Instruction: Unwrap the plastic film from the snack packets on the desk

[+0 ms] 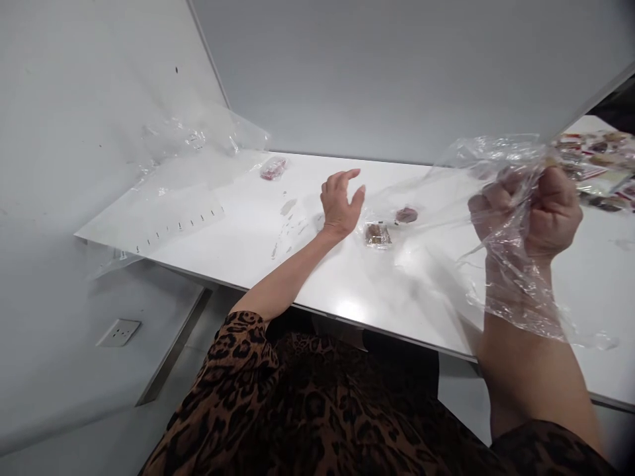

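My right hand (528, 211) is raised at the right, its fingers closed around a crumpled clear plastic bag (520, 284). The bag's thin film spreads leftward over the table and hangs down past my wrist. Over the middle of the white table (317, 258), my left hand (341, 201) has thumb and fingers apart and holds nothing. Just right of it sits a small clear-wrapped brown item (378, 235). A small reddish wrapped item (406, 215) lies a little farther back, partly under the film.
A pink wrapped packet (274, 168) lies near the table's back edge. Large clear plastic sheeting (169, 192) covers the left end against the wall. Several wrapped packets (602, 165) are heaped at the far right. A grey panel (397, 79) rises behind the table.
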Motion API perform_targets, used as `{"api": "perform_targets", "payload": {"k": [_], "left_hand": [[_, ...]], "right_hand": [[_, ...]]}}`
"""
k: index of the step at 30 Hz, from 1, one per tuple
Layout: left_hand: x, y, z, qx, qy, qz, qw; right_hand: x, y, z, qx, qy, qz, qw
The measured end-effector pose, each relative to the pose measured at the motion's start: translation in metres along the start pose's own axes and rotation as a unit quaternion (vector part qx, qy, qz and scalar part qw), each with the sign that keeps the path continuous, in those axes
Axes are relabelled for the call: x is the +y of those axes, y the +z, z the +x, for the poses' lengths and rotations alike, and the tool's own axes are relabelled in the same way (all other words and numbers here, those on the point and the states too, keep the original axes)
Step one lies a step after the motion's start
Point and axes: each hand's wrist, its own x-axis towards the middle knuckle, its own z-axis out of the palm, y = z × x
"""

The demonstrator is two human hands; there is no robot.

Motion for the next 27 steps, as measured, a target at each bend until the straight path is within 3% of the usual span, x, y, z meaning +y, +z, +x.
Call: {"api": "perform_targets", "payload": {"k": [3, 9, 13, 17, 21, 25, 26, 27], "left_hand": [[0.010, 0.017, 0.000, -0.078, 0.054, 0.052, 0.994], [0.020, 0.052, 0.024, -0.192, 0.006, 0.023, 0.981], [0.028, 0.051, 0.039, -0.122, -0.072, -0.167, 0.976], [0.037, 0.029, 0.051, -0.031, -0.125, -0.280, 0.951], [0.038, 0.010, 0.057, 0.021, -0.099, -0.350, 0.931], [0.037, 0.005, 0.056, 0.037, -0.061, -0.380, 0.922], [0.037, 0.005, 0.056, 0.038, -0.048, -0.378, 0.924], [0.037, 0.005, 0.056, 0.039, -0.033, -0.373, 0.926]], "right_hand": [[-0.001, 0.008, -0.008, -0.030, -0.008, -0.062, 0.998], [-0.006, 0.018, -0.018, -0.052, -0.020, -0.131, 0.990], [-0.012, 0.016, -0.017, -0.064, -0.023, -0.111, 0.992], [-0.011, 0.011, -0.013, -0.046, -0.009, -0.215, 0.976], [-0.002, 0.004, -0.012, -0.061, 0.042, -0.406, 0.911], [0.009, -0.005, -0.015, -0.094, 0.124, -0.591, 0.791], [0.011, -0.007, -0.016, -0.093, 0.117, -0.611, 0.777], [0.013, -0.008, -0.016, -0.091, 0.093, -0.611, 0.781]]}}
